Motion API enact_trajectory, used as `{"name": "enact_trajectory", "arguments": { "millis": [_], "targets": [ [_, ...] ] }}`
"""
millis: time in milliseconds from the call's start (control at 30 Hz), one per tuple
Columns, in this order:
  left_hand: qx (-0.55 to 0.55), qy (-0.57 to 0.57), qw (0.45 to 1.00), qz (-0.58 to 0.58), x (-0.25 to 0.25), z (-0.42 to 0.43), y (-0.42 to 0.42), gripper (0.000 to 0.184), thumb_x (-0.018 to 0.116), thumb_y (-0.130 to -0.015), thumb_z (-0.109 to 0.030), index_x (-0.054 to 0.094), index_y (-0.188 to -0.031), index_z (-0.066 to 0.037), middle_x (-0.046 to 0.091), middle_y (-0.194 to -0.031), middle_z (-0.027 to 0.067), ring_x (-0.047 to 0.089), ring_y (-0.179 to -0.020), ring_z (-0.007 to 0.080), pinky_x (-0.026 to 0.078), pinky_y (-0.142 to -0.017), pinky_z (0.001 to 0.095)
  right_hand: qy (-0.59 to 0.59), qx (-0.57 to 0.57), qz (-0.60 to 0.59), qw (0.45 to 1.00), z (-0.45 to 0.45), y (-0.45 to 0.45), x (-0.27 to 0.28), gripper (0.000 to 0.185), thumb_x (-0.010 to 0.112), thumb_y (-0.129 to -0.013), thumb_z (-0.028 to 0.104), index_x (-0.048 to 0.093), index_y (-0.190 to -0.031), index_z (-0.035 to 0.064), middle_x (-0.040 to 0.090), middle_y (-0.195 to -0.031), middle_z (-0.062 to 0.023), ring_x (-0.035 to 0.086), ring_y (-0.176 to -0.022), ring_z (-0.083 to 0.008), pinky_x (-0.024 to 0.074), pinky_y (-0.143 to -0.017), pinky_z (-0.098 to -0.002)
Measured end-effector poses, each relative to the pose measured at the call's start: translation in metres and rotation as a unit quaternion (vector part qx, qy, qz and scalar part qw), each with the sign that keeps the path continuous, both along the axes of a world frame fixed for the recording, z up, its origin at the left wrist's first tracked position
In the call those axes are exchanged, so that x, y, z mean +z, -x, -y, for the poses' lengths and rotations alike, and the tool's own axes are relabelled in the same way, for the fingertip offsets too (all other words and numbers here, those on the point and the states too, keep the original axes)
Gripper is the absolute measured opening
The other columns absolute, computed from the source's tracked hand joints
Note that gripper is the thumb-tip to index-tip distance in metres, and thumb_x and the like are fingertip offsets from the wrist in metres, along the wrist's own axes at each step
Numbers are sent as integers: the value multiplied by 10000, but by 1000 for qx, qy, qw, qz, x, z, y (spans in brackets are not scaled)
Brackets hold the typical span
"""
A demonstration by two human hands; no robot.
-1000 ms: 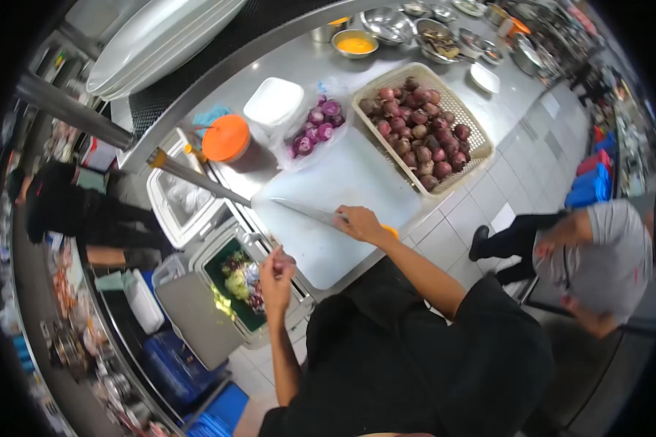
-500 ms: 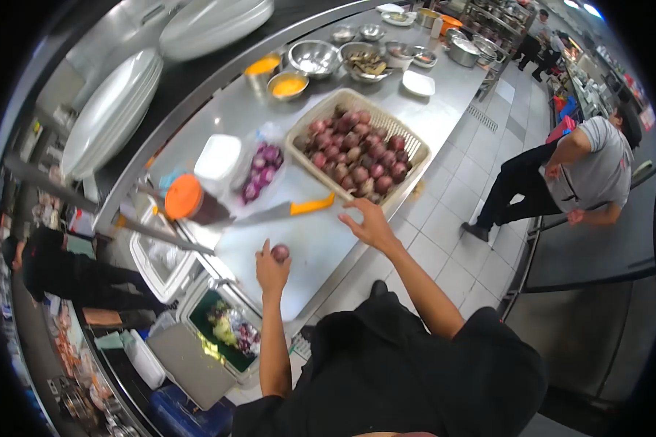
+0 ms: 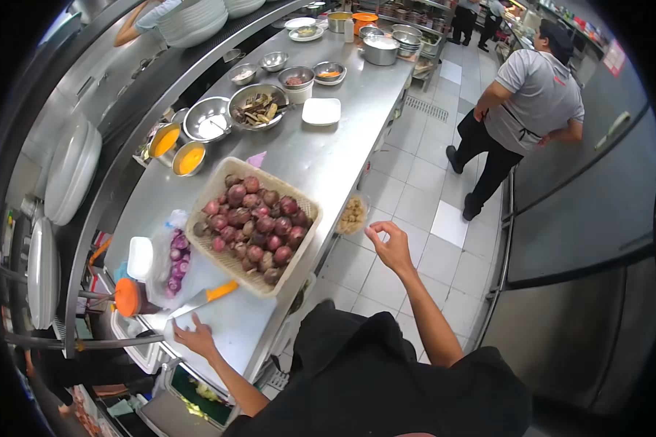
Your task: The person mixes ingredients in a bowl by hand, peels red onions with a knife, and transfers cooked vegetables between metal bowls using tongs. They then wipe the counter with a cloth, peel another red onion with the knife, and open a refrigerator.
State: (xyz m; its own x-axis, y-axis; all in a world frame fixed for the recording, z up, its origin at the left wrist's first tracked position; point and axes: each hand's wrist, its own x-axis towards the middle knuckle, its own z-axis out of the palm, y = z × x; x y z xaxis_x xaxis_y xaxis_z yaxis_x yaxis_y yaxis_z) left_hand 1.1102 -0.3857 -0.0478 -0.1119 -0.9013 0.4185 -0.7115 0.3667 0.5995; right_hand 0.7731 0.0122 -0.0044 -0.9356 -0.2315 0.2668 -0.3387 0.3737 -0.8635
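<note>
My left hand [image 3: 194, 336] is spread low over the white cutting board [image 3: 233, 324], close to the blade of a knife with an orange handle [image 3: 221, 290]. No onion shows in that hand. Off the counter's right edge, over the floor, my right hand [image 3: 392, 246] is raised with thumb and index fingertip drawn together and nothing visible between them. Unpeeled red onions [image 3: 259, 222] fill a beige plastic basket [image 3: 297, 273] beyond the board. Peeled purple onions [image 3: 177, 264] lie in a clear bag left of the basket.
An orange-lidded container [image 3: 127, 297] and a white tub [image 3: 140, 258] stand at the left. Metal bowls [image 3: 208, 119] and a white dish [image 3: 321, 111] sit farther up. A green bin [image 3: 197, 393] is below. Another person [image 3: 528, 98] stands on the right.
The view has swung toward the right. The knife was released onto the board between the earlier frames. My left hand has left the onion, and my right hand's fingers have drawn together.
</note>
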Motion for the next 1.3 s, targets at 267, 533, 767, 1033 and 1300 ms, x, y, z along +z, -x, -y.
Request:
{"name": "enact_trajectory", "arguments": {
  "millis": [267, 533, 767, 1033, 1300],
  "targets": [
    [-92, 83, 984, -129, 79, -23, 260, 471, 697, -876, -191, 512, -1280, -33, 434, -1263, 184, 583, -970, 268, 497, -854, 378, 1, -25, -13, 1000, -6, 162, 30, 200, 705, -851, 149, 663, -974, -3, 704, -926, -116, 670, -891, -208, 503, -840, -328],
    [-202, -38, 938, -277, 51, -39, 477, 411, 691, -878, -121, 530, -1242, -19, 486, -1212, 140, 592, -920, 190, 508, -769, 283, -22, -8, 25, 999, -4, 355, 34, 226, 650, -903, 194, 654, -1047, 20, 706, -929, -113, 674, -882, -197, 511, -805, -332],
    [-178, -179, 899, -359, 29, -52, 588, 458, 684, -881, -91, 472, -1282, -28, 491, -1241, 111, 563, -981, 161, 482, -835, 269, 83, 198, 52, 975, 145, 544, 31, 300, 642, -920, 181, 586, -1169, 23, 692, -873, -98, 660, -809, -134, 516, -770, -277],
    [70, -204, 928, -305, -15, -171, 587, 435, 670, -884, -87, 476, -1267, -18, 509, -1208, 107, 579, -916, 143, 486, -757, 254, 96, 384, 360, 845, 470, 817, -80, 596, 581, -919, 443, 465, -1257, -35, 610, -1150, -242, 691, -882, -308, 576, -682, -345],
    [224, -164, 902, -332, 35, -199, 598, 368, 627, -910, -89, 497, -1241, 5, 545, -1176, 97, 585, -877, 130, 491, -685, 263, 39, 372, 387, 843, 585, 879, -137, 506, 511, -945, 468, 459, -1312, 124, 614, -1136, -164, 689, -685, -263, 590, -562, -330]
  ]
}}
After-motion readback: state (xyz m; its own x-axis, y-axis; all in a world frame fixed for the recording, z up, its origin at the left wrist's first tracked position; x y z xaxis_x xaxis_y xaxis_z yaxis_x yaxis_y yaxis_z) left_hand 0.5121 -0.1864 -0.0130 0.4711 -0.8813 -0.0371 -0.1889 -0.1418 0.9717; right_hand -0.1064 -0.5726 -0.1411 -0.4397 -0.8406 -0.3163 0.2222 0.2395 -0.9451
